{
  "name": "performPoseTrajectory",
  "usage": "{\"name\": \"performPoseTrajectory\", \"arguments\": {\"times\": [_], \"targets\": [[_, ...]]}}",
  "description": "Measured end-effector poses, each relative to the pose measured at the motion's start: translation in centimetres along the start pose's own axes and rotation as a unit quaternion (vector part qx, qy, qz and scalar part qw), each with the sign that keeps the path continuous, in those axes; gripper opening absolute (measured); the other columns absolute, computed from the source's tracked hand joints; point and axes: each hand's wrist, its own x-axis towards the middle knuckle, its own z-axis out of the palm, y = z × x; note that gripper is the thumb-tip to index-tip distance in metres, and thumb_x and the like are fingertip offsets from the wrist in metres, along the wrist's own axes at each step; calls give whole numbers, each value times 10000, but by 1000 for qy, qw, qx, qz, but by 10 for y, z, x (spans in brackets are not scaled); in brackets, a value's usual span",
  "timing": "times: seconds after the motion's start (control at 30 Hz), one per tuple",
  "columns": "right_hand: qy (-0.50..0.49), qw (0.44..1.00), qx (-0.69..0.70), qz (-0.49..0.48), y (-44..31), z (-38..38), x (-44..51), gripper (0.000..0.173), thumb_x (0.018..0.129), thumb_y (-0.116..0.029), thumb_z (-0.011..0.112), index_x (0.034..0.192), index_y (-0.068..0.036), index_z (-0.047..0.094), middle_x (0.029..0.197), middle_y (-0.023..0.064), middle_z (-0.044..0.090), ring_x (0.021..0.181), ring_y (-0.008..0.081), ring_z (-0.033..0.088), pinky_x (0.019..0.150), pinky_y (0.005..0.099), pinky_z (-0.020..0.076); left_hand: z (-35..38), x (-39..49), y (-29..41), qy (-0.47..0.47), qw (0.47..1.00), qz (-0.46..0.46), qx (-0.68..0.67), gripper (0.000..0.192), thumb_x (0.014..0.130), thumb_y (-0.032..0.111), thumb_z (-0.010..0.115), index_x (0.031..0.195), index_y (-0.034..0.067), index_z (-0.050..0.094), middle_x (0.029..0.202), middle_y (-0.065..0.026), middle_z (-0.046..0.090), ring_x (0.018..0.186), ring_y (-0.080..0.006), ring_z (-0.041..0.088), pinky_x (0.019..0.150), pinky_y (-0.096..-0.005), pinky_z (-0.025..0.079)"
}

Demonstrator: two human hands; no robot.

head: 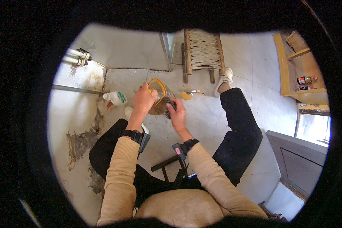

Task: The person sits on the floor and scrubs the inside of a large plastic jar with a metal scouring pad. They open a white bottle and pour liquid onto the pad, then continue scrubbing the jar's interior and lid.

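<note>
A clear container with a yellow rim or handle (164, 88) stands on the floor between my feet, with something brownish showing low in it. My left hand (144, 97) is closed at its left side, on a yellow part of it. At its right side my right hand (177, 111) grips a dark, blurred scrubbing pad or brush (168, 107) against the container. Just to the right, a round yellow lid (187, 95) lies on the floor, with a small yellow-and-grey object (192, 91) over its upper edge.
A white plastic bottle with a green label (116, 98) is at the left by the wall. Beyond the container stands a woven-seat wooden stool (204, 51). Yellow wooden shelving (284, 65) holds small bottles (306, 80) at the right. Wall pipes (75, 57) are at the upper left.
</note>
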Motion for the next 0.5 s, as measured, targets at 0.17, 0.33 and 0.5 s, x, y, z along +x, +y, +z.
{"name": "performPoseTrajectory", "arguments": {"times": [0.17, 0.33, 0.5], "targets": [[27, 998, -7, -53, -1, 20, 18, 160, 783, -51, 659, 902, -18, 558, 826, 151, 558, 821, 355, 567, 734, 398, 466, -4, 10, -3, -19, 999, -40, 6, 520, 849, 349, 476, 1210, -26, 487, 1089, -273, 593, 948, -427, 606, 823, -489, 481], [-46, 985, -122, 113, 23, -6, 2, 167, 783, -42, 643, 930, -12, 569, 869, 140, 594, 830, 323, 585, 763, 380, 481, -15, 24, -17, -3, 996, -72, -60, 497, 845, 334, 483, 1202, -12, 480, 894, -211, 637, 609, -313, 601, 629, -416, 499], [25, 998, 54, -16, 7, 21, 26, 177, 799, -32, 623, 973, -36, 594, 922, 128, 588, 835, 325, 588, 770, 386, 486, -28, 21, -10, -41, 982, -136, -127, 526, 830, 306, 476, 1229, -38, 466, 773, -200, 652, 576, -307, 641, 598, -406, 515]]}}
